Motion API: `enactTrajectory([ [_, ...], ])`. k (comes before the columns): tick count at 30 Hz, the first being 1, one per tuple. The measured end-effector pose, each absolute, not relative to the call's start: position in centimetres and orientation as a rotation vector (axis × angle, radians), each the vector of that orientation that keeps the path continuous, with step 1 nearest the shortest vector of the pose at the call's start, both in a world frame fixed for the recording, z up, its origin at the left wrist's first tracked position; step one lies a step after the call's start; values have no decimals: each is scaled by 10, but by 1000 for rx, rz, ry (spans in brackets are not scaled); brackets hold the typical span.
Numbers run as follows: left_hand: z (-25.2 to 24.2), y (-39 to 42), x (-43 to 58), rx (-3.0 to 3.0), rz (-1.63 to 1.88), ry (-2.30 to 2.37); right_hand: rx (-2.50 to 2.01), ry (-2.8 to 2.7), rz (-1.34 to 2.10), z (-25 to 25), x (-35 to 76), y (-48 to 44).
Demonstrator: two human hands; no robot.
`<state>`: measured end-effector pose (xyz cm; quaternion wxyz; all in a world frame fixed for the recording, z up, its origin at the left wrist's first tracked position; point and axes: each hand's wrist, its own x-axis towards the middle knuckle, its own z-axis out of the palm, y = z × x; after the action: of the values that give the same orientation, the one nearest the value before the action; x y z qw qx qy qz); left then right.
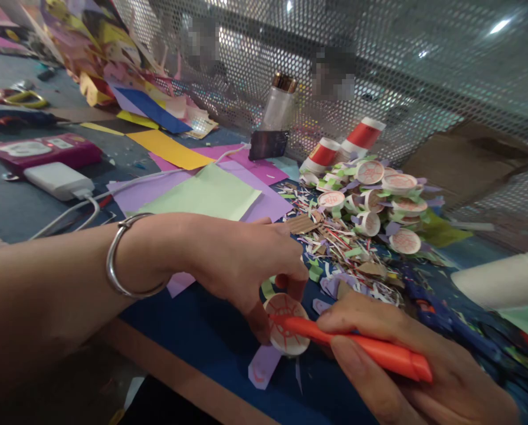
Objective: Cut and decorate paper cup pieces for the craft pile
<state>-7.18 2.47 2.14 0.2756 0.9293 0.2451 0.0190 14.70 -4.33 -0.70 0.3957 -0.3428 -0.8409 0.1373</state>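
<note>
My right hand (405, 348) grips an orange-red marker pen (370, 348), its tip touching the left part of a small round white paper disc (287, 342). Red lines are drawn on the disc's face. With thumb and bent fingers, my left hand (255, 265) steadies the disc from its left and upper side. Purple paper tabs (264, 367) stick out from under the disc, one bearing a red mark. A green tab shows above it. A metal bangle (113, 260) circles my left wrist.
Similar decorated discs (370, 203) are piled at the right behind paper scraps (334, 242). Coloured paper sheets (202, 192), a phone (268, 145) and a clear bottle (276, 109) stand or lie farther back. A white charger (60, 180) with cable is left; a blue glue gun (440, 319) is right.
</note>
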Motion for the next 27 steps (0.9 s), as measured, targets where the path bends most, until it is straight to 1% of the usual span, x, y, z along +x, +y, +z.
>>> enactTrajectory([
  [5,20,24,-71,2520,55,672,-893,-2168,347,-9,149,-41],
  [11,22,23,-71,2528,33,698,-931,-2285,268,-6,154,-40],
  [20,22,25,-71,2545,15,674,-864,-2116,231,-4,148,-44],
  [27,23,24,-71,2552,11,684,-887,-2118,311,-6,151,-44],
])
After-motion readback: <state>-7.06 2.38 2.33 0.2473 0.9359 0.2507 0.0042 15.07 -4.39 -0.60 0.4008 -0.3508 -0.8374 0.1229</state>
